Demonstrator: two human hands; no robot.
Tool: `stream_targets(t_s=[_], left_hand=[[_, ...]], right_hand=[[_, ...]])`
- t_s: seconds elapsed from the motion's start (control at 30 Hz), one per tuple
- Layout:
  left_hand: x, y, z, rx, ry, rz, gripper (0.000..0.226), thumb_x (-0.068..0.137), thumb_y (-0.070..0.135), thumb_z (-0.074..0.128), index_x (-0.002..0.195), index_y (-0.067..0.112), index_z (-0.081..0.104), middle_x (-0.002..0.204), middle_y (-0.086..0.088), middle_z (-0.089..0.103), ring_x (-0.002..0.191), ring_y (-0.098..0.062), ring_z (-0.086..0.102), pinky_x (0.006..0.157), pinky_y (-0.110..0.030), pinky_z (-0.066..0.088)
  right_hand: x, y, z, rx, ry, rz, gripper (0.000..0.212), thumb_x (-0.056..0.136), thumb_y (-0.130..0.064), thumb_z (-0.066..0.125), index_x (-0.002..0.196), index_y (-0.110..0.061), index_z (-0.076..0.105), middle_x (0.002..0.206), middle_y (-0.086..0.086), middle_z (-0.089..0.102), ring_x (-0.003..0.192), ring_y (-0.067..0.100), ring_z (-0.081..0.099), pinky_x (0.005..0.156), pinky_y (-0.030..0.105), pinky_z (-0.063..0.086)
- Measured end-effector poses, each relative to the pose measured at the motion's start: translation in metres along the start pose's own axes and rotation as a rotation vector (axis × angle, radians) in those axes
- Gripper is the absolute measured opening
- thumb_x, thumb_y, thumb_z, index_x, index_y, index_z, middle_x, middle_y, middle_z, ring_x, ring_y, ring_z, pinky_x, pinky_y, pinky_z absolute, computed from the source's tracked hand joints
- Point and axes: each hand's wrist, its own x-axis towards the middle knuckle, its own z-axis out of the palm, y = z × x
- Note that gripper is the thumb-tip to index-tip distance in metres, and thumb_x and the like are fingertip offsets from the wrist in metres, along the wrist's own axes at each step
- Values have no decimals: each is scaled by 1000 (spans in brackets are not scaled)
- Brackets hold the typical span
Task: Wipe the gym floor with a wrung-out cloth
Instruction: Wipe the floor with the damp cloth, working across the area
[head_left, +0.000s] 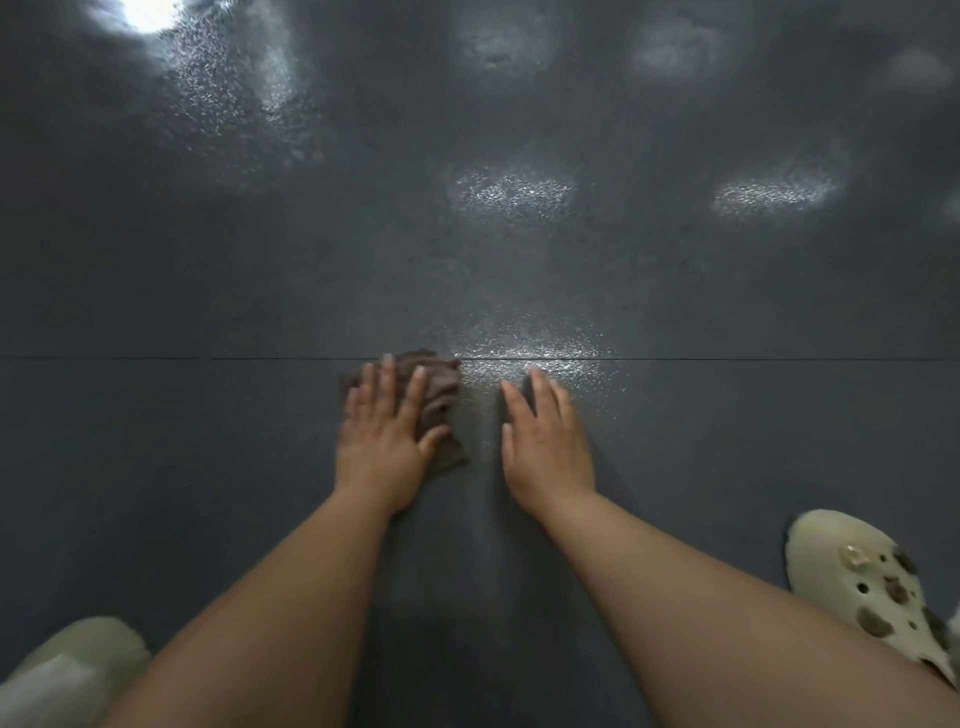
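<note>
- A view straight down from the person's head onto a dark grey, finely speckled rubber gym floor (208, 291), with both bare forearms reaching forward from the bottom edge.
- The left hand (387, 431) lies palm down with fingers spread, pressing flat on a crumpled brown cloth (434, 387); it is open, not gripping.
- The brown cloth sits on the floor near the centre of the view, under and just beyond the left hand's fingers, its far edge touching a thin straight seam (156, 358) that runs across the floor from left to right.
- The right hand (545, 441) is just beside the cloth but apart from it, open with fingers extended and close together, palm down on the bare floor.
- Ahead of the right fingertips, a patch of floor glistens with a bright reflection (535, 353); more pale shiny patches lie farther out, and a strong glare sits in the top left corner.
- A cream-coloured foam clog with round holes and small charms (867, 587) shows at the lower right edge.
- A second pale clog (83, 654), blurred, shows at the lower left corner.
</note>
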Motion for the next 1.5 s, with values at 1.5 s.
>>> stream_targets(t_s=[1.5], left_hand=[[160, 104, -44, 71, -34, 151, 66, 93, 63, 21, 150, 37, 0, 158, -4, -17, 142, -33, -21, 112, -50, -15]], right_hand=[[56, 29, -5, -62, 100, 386, 61, 99, -37, 35, 152, -23, 8, 159, 7, -3, 144, 30, 4, 115, 45, 4]])
